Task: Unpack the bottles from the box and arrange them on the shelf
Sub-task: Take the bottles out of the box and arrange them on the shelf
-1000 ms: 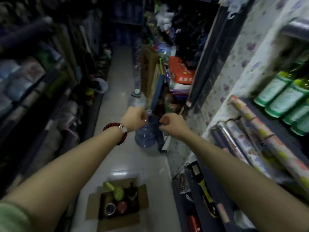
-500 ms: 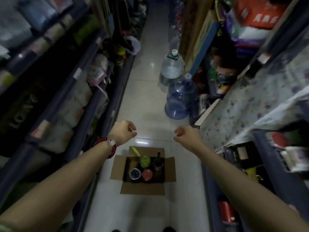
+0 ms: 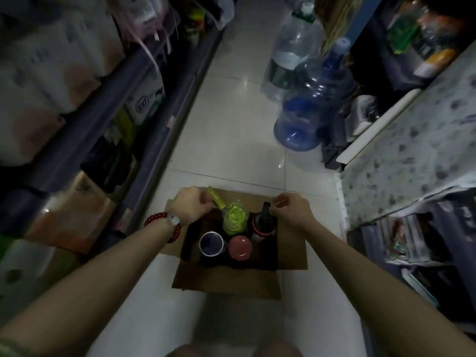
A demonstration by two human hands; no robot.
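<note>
Fingers (image 3: 206,200) of the left hand (image 3: 189,207) curl loosely beside a slim yellow-green stick-like piece (image 3: 216,199) that leans out of the box; whether they grip it or only touch it cannot be told. The right hand (image 3: 292,211) is half curled, thumb and forefinger pinched near the black cap of a dark bottle (image 3: 264,225), with nothing clearly held. A red bead bracelet (image 3: 164,224) circles the left wrist.

Both hands hover over an open cardboard box (image 3: 226,282) standing on the pale tiled floor (image 3: 231,112), flaps spread. Inside, seen from above, stand a yellow-green bottle (image 3: 235,220) at the back with the dark bottle just to its right, and in front a container with a dark blue top and white rim (image 3: 211,244) beside one with a pink lid (image 3: 240,247).

Farther up the aisle, two large water jugs rest on the floor: a blue one (image 3: 314,104) and a clear one (image 3: 291,52) behind it. Shelves (image 3: 144,81) crowded with blurred goods line the aisle on both sides.
</note>
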